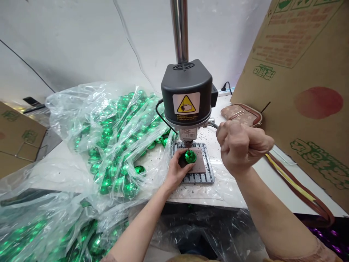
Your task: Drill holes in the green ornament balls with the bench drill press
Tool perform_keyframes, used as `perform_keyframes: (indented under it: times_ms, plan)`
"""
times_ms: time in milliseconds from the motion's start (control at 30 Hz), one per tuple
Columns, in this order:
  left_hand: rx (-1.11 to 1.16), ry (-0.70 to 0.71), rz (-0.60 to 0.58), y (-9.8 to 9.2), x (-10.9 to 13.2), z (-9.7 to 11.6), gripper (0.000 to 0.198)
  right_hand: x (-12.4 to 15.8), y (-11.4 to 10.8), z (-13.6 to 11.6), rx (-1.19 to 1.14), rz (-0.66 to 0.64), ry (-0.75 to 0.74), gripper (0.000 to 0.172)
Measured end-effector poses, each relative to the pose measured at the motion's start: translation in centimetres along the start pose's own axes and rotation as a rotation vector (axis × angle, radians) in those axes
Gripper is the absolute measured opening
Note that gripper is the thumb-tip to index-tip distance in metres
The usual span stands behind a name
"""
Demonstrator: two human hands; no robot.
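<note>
Beneath the black bench drill press (187,91), a shiny green faceted ball (190,156) rests on a flat pinkish-brown pad (201,160) over the slotted metal base (200,178). My left hand (177,168) pinches the ball from its left side, thumb in front and fingers behind. The drill's chuck (188,143) is right above the ball; whether the bit touches it I cannot tell. My right hand (238,145) is closed in a fist at the end of the press's metal lever (213,124), and hides the grip. Dark shavings lie around the base.
A clear plastic bag (81,98) of green balls spreads across the white table (65,167) at left. Another bag (54,225) sits lower left. At right are a patterned pouch (241,113), its brown-and-yellow strap (291,185) and a large cardboard box (305,120).
</note>
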State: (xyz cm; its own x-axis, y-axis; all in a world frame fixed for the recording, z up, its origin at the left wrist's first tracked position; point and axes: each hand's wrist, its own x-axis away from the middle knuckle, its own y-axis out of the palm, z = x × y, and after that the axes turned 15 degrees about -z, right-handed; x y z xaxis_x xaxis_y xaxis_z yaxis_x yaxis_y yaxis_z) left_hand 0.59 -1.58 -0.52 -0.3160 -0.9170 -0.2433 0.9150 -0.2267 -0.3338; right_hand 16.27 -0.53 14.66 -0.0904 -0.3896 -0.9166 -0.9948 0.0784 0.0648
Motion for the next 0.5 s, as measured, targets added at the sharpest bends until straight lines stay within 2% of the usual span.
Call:
perform_keyframes:
  times_ms: [500]
  plan:
    - [-0.011,0.047,-0.005,-0.1,0.0,-0.1,0.049,1.5,-0.6,1.0,-0.014,-0.101,-0.159,0.043]
